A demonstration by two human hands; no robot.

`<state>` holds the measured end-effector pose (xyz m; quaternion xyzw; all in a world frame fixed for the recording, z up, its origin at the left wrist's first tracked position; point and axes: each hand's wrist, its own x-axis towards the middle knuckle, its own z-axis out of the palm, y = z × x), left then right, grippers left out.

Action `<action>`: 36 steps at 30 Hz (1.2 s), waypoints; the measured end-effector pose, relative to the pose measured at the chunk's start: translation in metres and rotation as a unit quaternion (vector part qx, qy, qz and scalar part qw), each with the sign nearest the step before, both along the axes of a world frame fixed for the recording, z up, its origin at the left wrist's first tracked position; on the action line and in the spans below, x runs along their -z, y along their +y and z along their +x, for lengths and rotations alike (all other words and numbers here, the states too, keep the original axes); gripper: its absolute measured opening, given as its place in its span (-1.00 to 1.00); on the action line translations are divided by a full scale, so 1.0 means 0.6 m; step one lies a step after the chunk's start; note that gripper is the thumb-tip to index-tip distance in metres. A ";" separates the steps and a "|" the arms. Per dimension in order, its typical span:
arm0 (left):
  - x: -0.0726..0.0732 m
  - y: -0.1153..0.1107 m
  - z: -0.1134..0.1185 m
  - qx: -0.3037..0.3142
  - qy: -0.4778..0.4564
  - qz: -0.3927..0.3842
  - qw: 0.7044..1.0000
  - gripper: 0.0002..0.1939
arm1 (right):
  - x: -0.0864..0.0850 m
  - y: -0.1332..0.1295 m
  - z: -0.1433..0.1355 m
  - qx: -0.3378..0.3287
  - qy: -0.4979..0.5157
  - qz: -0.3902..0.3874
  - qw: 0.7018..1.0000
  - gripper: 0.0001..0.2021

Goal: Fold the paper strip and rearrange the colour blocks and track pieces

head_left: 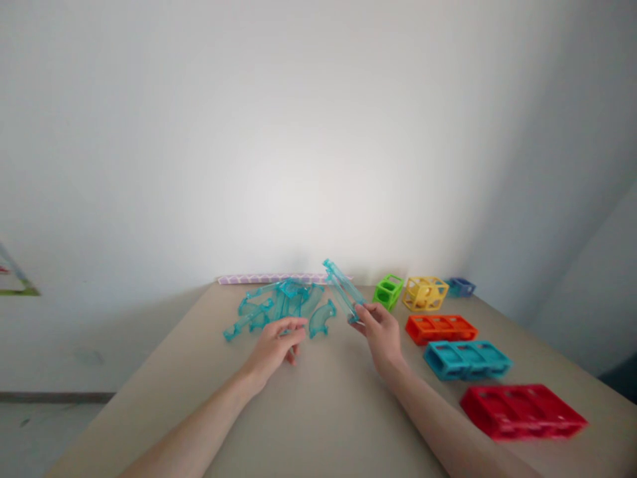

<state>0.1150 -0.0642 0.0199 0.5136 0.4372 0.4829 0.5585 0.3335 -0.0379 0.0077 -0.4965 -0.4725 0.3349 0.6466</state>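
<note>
My right hand (381, 332) pinches the lower end of a straight translucent blue track piece (343, 285), which looks like part of a marble run. It is tilted, its far end raised and pointing up to the left. My left hand (279, 340) is held over the table, fingers loosely stretched and apart, with nothing seen in it. Just beyond it lies a pile of similar translucent blue track pieces (291, 299), some straight and some curved. A single curved track piece (322, 318) rests between my two hands.
On the right, red (525, 411), teal (468, 360) and orange (441, 328) block frames lie in a row. Behind them are green (388, 292), yellow (425, 293) and dark blue (461, 287) frames. A purple patterned strip (273, 279) runs along the wall (308, 133) at the table's back edge.
</note>
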 end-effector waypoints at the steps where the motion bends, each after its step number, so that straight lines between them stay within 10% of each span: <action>1: 0.000 0.000 0.000 0.005 -0.005 0.005 1.000 -0.58 | -0.003 -0.009 -0.008 -0.022 0.010 0.007 1.000 -0.68; 8: 0.003 -0.004 0.004 0.063 -0.056 0.065 0.994 -0.56 | -0.013 -0.086 -0.067 -0.256 -0.141 0.071 0.954 -0.87; 20: -0.001 -0.017 0.010 0.098 -0.028 0.057 0.993 -0.63 | -0.011 -0.088 -0.067 -0.264 -0.268 0.024 0.926 -0.87; 30: 0.008 -0.005 0.003 -0.039 -0.013 0.034 0.999 -0.71 | 0.015 -0.064 -0.051 -0.177 -0.203 0.009 0.963 -0.71; 36: -0.004 -0.014 0.007 -0.033 0.031 0.036 0.998 -0.61 | 0.003 -0.078 -0.047 -0.283 -0.170 0.017 0.944 -0.60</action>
